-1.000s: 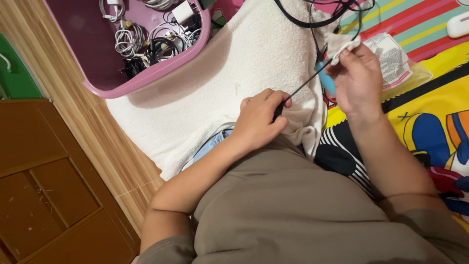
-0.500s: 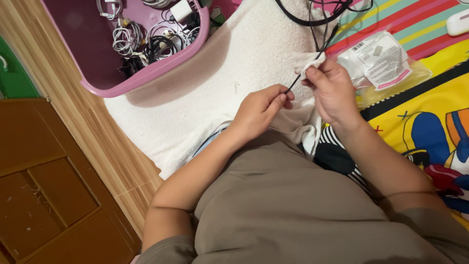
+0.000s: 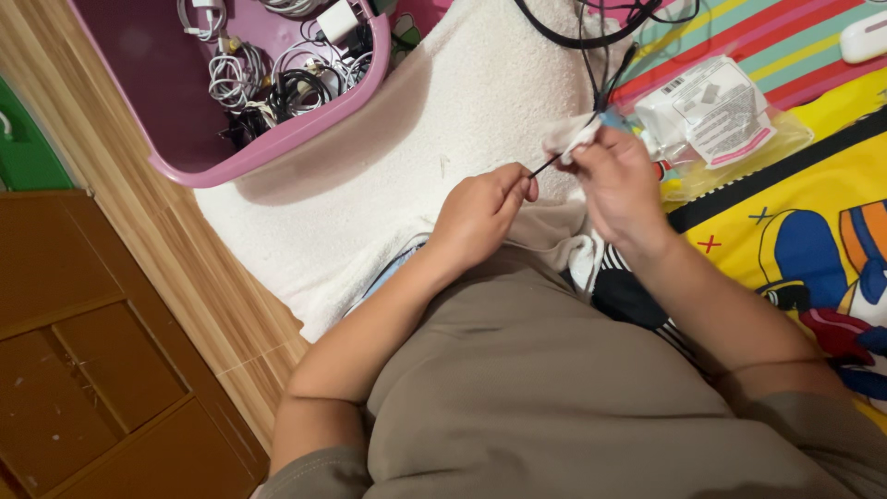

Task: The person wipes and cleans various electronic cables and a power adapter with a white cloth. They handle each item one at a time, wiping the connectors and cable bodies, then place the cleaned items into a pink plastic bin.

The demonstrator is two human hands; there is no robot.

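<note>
Head view: both hands' fingers [image 3: 523,185] pinch a black cable [image 3: 547,166], right hand [image 3: 617,180] with a white wipe [image 3: 571,137].

My right hand [image 3: 617,185] hides most of the white wipe [image 3: 570,136], and where its fingers meet the black cable [image 3: 545,165] I cannot see. The pink basket [image 3: 277,139] and the white gadget [image 3: 864,42] are cut off by the frame's edges.

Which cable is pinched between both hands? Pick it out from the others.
The thin black cable stretched between the left hand and the right hand, passing through the white cloth. The other cables lie coiled in the pink basket.
</note>
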